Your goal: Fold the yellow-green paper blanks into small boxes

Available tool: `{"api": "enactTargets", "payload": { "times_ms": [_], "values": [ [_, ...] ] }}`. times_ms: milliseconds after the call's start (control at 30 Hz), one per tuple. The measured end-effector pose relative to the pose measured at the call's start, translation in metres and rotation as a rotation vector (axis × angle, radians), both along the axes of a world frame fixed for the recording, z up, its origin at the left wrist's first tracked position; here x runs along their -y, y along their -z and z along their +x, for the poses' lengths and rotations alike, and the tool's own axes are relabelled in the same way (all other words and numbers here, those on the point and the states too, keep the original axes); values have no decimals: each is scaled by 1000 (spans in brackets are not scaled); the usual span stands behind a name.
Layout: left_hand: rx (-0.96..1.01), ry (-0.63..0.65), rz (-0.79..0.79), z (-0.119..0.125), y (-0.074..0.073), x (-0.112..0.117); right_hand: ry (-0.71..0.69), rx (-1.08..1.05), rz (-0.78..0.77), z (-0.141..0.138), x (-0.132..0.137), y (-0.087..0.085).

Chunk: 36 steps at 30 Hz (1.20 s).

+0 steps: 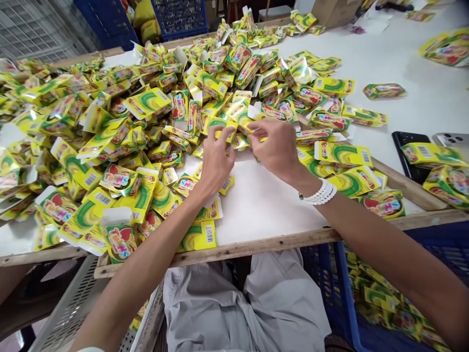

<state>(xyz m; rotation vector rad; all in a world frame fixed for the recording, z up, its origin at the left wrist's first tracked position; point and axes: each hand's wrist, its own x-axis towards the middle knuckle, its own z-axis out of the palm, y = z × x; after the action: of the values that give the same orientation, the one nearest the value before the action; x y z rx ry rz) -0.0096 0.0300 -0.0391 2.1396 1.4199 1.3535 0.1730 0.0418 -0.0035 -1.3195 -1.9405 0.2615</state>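
My left hand (217, 159) reaches over the near edge of the pile. Its fingers are bent and apart, with the tips against a yellow-green small carton (224, 124); the thumb stands away from it. My right hand (275, 146), wearing a white beaded bracelet (319, 194), is closed in a pinch beside another yellow carton (240, 108). Whatever lies between its fingertips is too small or hidden to make out. Around both hands lie many small printed cartons, some with white end flaps open. One flat carton (200, 236) rests at the table's front edge.
Wooden strips (256, 246) edge the white table (252, 205). Two phones (408, 154) lie at right, partly under cartons. Below right stands a blue crate (348, 298) holding cartons; a grey crate (69, 303) is below left. More blue crates (179, 19) stand behind the table.
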Motion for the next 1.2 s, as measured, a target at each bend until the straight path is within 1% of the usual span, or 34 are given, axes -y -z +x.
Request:
{"api": "enactTargets", "payload": {
  "times_ms": [67,100,167,233,300,467,567,700,767,833,933,1067,1200],
  "values": [
    [15,-51,-3,-4,6,-2,88,12,53,6,-7,2],
    [25,-63,-11,-6,9,-4,110,46,60,8,-10,5],
    [53,-67,-38,-9,13,-9,99,137,41,11,-16,14],
    [86,-55,-67,-13,16,-14,55,216,16,13,-20,22],
    [104,-44,-84,-16,16,-18,8,265,27,16,-24,26],
    [95,-12,-45,-19,12,-24,-3,314,48,21,-25,22],
    [146,-43,-8,-19,7,-23,-1,297,45,19,-22,19],
    [261,-132,28,-21,-3,-17,-10,202,99,10,-17,13],
    [294,-123,57,-20,-10,-12,-60,113,123,6,-14,7],
    [313,-73,62,-16,-16,-7,-135,-4,114,1,-10,0],
    [357,22,13,-7,-19,-3,-212,-200,39,-1,-5,-6],
    [464,161,-116,1,-18,-1,-204,-409,-72,-3,-1,-6],
    [561,190,-167,3,-21,1,-160,-529,-120,-5,1,-7]
  ]
}}
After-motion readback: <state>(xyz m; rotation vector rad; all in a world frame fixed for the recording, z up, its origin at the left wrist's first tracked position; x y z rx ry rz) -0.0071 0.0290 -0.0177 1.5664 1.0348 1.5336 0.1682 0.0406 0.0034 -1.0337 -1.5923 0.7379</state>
